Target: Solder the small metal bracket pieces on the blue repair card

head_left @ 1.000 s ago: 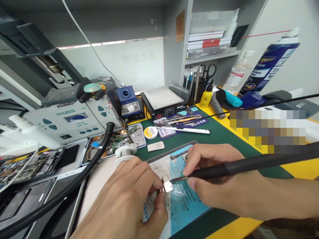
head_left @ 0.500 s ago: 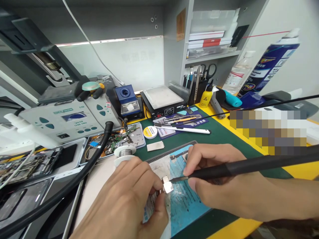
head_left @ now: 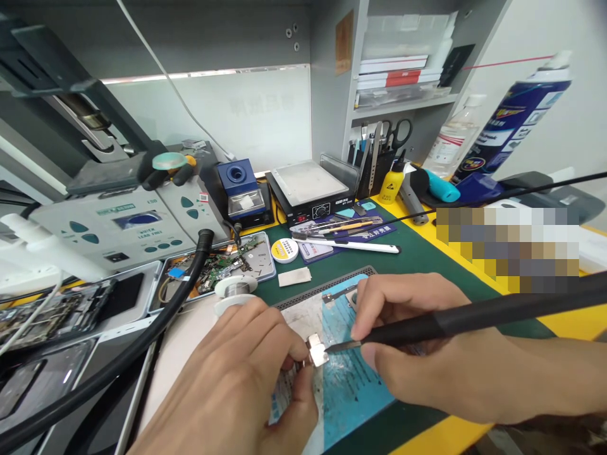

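Note:
My left hand [head_left: 251, 373] pinches a small, shiny metal-faced part [head_left: 317, 351] between thumb and index finger; its held end is hidden by the fingertips. In my right hand [head_left: 417, 341] is a black-handled soldering iron [head_left: 436, 325], gripped like a pen close to its metal end. The iron's narrow tip points left and meets the right edge of the shiny part, though actual contact is hard to make out. Beneath both hands lies a blue and white printed work mat [head_left: 351, 404], scuffed and marked. A spool of solder wire [head_left: 236, 289] stands just beyond my left knuckles.
A thick black hose [head_left: 156, 335] curves across the left side, near a tray of circuit boards [head_left: 265, 259]. Behind are a hot-air station [head_left: 128, 221], a blue iron stand [head_left: 236, 183] and a heating plate [head_left: 310, 183]. A white pen-like tool [head_left: 365, 245] lies beyond the mat.
The iron's tip and the shiny part are slightly lower against each other than before. Both hands keep their grips, and the whole view has shifted a little.

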A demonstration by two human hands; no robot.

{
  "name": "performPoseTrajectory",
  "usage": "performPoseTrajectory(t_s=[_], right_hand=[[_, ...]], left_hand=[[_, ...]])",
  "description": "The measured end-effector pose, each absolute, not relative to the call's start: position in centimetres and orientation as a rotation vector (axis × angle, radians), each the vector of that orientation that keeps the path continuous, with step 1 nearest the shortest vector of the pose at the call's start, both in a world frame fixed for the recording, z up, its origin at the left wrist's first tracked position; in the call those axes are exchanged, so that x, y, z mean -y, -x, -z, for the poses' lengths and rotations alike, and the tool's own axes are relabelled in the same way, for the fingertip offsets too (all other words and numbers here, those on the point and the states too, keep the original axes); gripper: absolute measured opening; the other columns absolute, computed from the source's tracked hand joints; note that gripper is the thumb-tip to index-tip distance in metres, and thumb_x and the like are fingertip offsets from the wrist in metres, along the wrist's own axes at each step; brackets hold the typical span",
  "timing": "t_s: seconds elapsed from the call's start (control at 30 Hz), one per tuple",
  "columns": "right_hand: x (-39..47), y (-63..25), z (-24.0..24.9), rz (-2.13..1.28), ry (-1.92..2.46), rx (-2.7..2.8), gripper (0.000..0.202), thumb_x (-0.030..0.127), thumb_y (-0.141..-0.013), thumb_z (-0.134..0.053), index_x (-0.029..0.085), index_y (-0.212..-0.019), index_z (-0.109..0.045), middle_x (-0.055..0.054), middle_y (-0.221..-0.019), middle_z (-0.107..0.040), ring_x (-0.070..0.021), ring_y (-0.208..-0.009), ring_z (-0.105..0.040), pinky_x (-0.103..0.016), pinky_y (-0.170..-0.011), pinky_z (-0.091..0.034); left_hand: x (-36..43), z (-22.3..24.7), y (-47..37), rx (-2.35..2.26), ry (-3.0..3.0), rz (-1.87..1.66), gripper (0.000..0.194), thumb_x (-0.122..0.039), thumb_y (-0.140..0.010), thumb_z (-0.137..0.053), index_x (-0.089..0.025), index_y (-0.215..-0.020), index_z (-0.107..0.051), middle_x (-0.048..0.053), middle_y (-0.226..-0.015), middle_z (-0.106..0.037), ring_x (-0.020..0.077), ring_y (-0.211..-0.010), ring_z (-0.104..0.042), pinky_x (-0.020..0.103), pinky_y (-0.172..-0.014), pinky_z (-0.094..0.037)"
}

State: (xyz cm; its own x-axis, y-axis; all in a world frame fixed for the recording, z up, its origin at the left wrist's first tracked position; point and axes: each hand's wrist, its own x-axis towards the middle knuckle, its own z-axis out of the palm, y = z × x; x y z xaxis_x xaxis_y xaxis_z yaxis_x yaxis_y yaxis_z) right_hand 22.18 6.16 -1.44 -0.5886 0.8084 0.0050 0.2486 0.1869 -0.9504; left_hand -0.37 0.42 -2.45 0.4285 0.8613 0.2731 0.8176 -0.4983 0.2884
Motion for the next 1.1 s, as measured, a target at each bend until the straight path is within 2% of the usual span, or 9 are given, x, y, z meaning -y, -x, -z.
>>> performPoseTrajectory(t_s=[0.67,1.1], right_hand=[[-6.22,-22.47,1.87,-1.413,0.935,1.977,0.016,0.005,-0.070,-0.069,0.019,-0.074,-0.061,0.004,-0.062,-0.054,-0.0078,-0.053,-0.043,-0.019,-0.045,-0.032],[-6.38,-21.77,1.02,-1.460,0.988,1.880,0.012,0.007,-0.064,-0.067,0.017,-0.067,-0.061,0.004,-0.056,-0.056,-0.0072,-0.049,-0.043,-0.018,-0.042,-0.033]], left_hand=[[-0.56,2.31,0.35,-1.473,-2.619,-0.612,0.011,-0.012,-0.079,-0.056,-0.022,-0.077,-0.058,0.000,-0.074,-0.059,0.0188,-0.068,-0.056,0.034,-0.059,-0.043],[-0.38,2.38,0.33,-1.494,-2.603,-0.610,0.012,-0.012,-0.081,-0.054,-0.023,-0.077,-0.058,0.001,-0.075,-0.060,0.0185,-0.069,-0.057,0.033,-0.060,-0.045]])
